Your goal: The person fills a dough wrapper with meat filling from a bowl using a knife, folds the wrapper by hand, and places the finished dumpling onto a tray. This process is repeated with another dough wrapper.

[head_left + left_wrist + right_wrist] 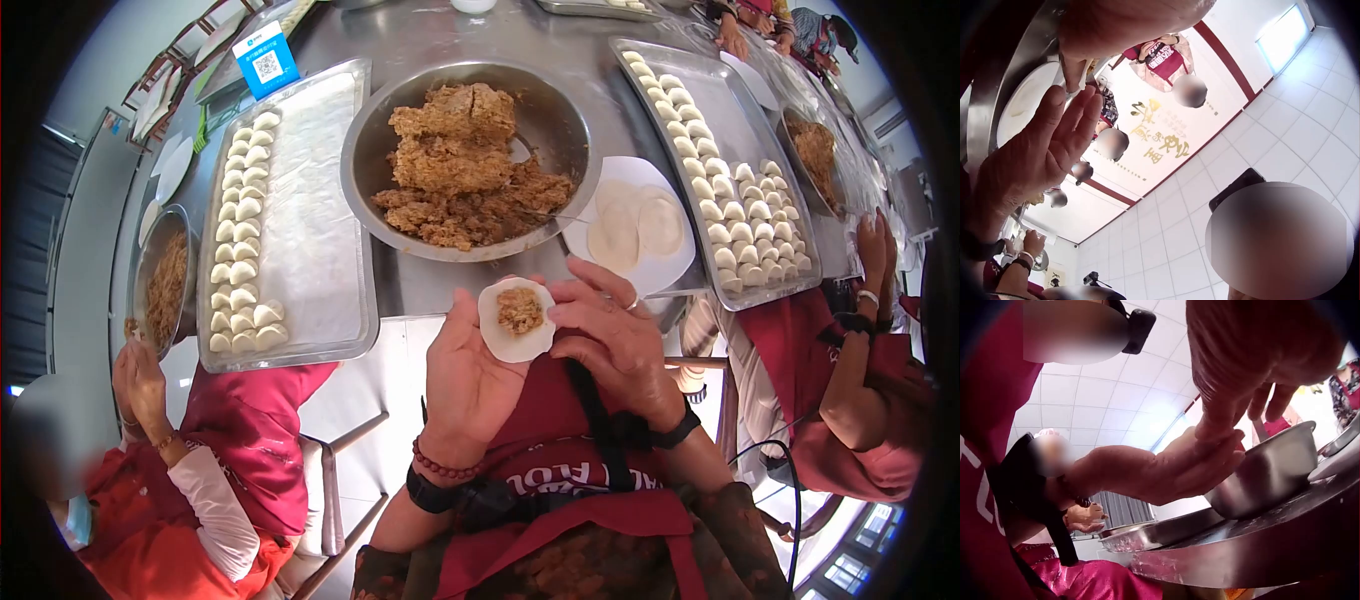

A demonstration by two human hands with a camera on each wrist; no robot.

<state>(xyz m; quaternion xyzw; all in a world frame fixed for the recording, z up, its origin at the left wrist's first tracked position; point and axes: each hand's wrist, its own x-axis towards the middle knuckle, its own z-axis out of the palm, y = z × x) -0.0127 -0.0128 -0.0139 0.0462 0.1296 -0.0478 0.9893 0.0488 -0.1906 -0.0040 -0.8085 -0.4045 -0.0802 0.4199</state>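
Observation:
A round dumpling wrapper (pixel 505 346) lies on the upturned fingers of my left hand (pixel 468 365), with a small mound of brown filling (pixel 519 311) at its middle. The left thumb stands up beside the dough. At the wrapper's right edge, the fingertips of my right hand (pixel 622 345) touch the dough, its thumb held apart below them. From the right wrist, the left hand (pixel 1172 465) shows with long, extended fingers under the right hand (pixel 1260 356). Behind both hands stands a steel bowl (pixel 365 205) of the same filling.
Left of the bowl, a metal tray (pixel 320 230) holds rows of folded dumplings (pixel 240 240); another dumpling tray (pixel 700 70) sits at right. Loose wrappers (pixel 640 225) lie on a white plate (pixel 668 278). People work on both sides, a smaller filling bowl (pixel 140 270) by the left one.

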